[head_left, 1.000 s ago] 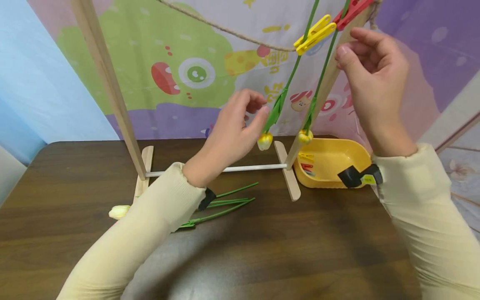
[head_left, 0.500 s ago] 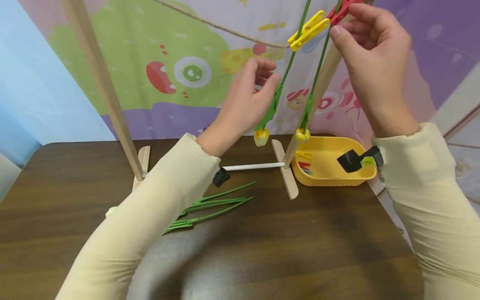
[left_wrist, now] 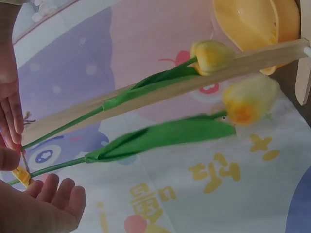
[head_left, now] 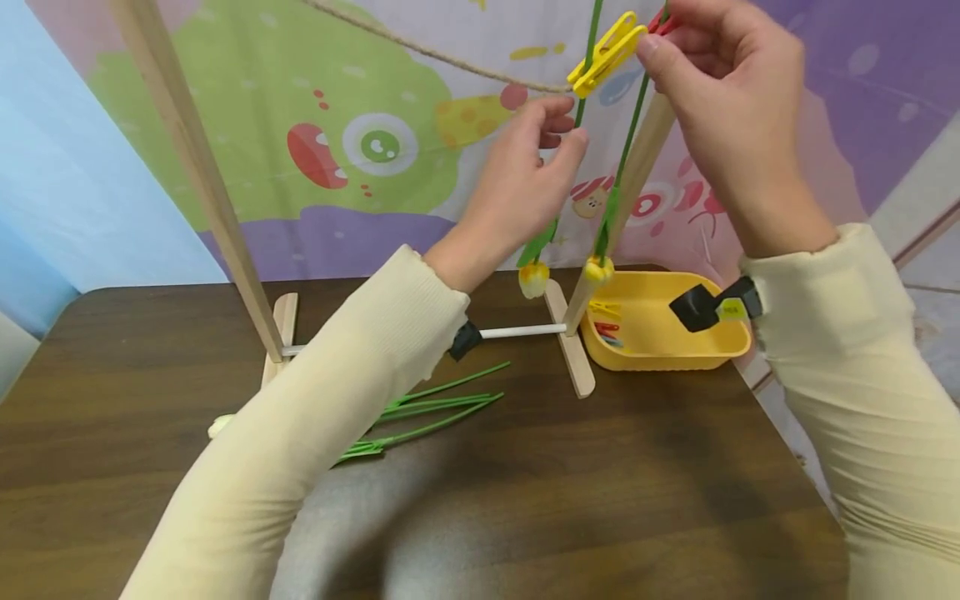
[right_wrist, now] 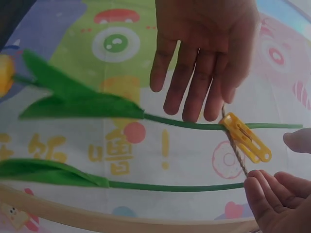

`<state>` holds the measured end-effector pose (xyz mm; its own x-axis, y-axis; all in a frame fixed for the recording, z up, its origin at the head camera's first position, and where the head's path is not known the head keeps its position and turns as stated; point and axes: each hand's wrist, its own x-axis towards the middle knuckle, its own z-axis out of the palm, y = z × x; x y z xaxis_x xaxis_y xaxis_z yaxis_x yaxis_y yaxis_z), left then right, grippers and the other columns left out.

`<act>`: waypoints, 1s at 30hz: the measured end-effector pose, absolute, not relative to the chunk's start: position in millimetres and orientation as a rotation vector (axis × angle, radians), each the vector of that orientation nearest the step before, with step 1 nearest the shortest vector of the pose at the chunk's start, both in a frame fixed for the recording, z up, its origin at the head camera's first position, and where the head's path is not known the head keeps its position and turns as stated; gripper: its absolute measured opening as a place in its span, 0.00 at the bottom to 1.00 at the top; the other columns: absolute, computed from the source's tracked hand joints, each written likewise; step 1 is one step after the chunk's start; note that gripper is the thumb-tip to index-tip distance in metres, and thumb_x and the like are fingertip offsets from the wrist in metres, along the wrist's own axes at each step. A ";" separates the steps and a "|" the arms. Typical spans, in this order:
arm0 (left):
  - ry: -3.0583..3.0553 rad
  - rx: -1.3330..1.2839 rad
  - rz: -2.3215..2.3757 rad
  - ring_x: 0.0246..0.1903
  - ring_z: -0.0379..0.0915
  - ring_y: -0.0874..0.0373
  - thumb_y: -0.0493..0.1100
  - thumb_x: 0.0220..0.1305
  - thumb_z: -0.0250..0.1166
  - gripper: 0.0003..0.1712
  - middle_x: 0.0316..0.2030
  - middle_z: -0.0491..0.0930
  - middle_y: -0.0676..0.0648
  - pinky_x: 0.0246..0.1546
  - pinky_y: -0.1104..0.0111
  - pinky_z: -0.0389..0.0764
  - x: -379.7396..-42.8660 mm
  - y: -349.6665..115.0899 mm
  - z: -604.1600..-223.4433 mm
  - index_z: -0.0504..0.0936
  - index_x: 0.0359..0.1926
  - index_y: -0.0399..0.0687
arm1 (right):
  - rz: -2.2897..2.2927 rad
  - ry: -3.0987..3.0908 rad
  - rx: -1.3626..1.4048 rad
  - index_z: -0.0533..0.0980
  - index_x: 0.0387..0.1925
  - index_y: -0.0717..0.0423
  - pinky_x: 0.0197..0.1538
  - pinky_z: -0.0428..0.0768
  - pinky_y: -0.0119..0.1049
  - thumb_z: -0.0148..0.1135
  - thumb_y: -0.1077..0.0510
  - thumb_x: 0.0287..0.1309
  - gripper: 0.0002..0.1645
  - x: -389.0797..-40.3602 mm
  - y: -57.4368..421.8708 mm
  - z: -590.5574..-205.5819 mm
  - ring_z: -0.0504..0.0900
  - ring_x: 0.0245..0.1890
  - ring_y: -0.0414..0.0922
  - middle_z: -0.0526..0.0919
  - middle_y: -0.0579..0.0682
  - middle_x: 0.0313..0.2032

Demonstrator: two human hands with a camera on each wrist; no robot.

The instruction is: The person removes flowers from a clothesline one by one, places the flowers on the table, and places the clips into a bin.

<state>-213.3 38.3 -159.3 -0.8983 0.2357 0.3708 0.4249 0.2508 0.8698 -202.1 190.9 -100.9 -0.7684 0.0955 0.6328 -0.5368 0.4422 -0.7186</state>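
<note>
Two yellow-white artificial tulips hang head down from a rope. A yellow clothespin [head_left: 606,55] clips the left tulip [head_left: 534,280] by its green stem; a red clothespin [head_left: 662,23] is at the stem of the right tulip [head_left: 599,270]. My left hand [head_left: 534,167] is raised beside the left stem, just below the yellow clothespin, its fingers loosely bent around nothing. My right hand [head_left: 738,104] is up at the red clothespin, partly hiding it. In the right wrist view, thumb and fingers of the right hand [right_wrist: 284,199] stand apart, fingertips right at the right stem.
The rope [head_left: 435,54] runs across a wooden frame with a left post [head_left: 197,167] and white crossbar [head_left: 521,332]. Several green-stemmed flowers [head_left: 442,408] lie on the brown table [head_left: 600,500]. A yellow basin [head_left: 667,363] with more clothespins stands right of the frame.
My left hand has risen and moved right, up along the left stem towards the yellow clothespin. My right hand has shifted left and up onto the red clothespin. The view has tilted slightly.
</note>
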 end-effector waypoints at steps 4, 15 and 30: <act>-2.364 -0.594 -1.712 0.54 0.67 0.63 0.46 0.70 0.49 0.24 0.58 0.71 0.50 0.52 0.78 0.68 -216.9 41.0 -156.9 0.63 0.65 0.45 | 1.290 -2.139 0.352 0.79 0.44 0.56 0.43 0.75 0.24 0.65 0.58 0.54 0.14 -202.5 188.8 -95.8 0.77 0.33 0.35 0.79 0.38 0.29; -2.359 -0.595 -1.695 0.48 0.72 0.60 0.43 0.71 0.50 0.21 0.54 0.73 0.47 0.47 0.77 0.73 -227.9 47.8 -157.8 0.68 0.62 0.41 | 1.191 -2.270 0.320 0.77 0.52 0.54 0.41 0.73 0.22 0.62 0.56 0.57 0.20 -202.1 191.7 -92.3 0.75 0.29 0.32 0.77 0.35 0.30; -2.330 -0.591 -1.714 0.40 0.71 0.62 0.42 0.70 0.52 0.15 0.49 0.78 0.48 0.39 0.77 0.72 -230.5 49.8 -158.4 0.76 0.52 0.40 | 1.110 -2.472 0.261 0.71 0.59 0.53 0.36 0.73 0.18 0.61 0.54 0.58 0.27 -206.2 190.6 -86.6 0.76 0.27 0.29 0.75 0.33 0.29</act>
<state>-230.5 49.8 -158.4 -0.9027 0.2040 0.3788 0.4225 0.2528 0.8704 -206.2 190.6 -86.6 -0.8956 -0.0005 0.4448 -0.3328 0.6641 -0.6695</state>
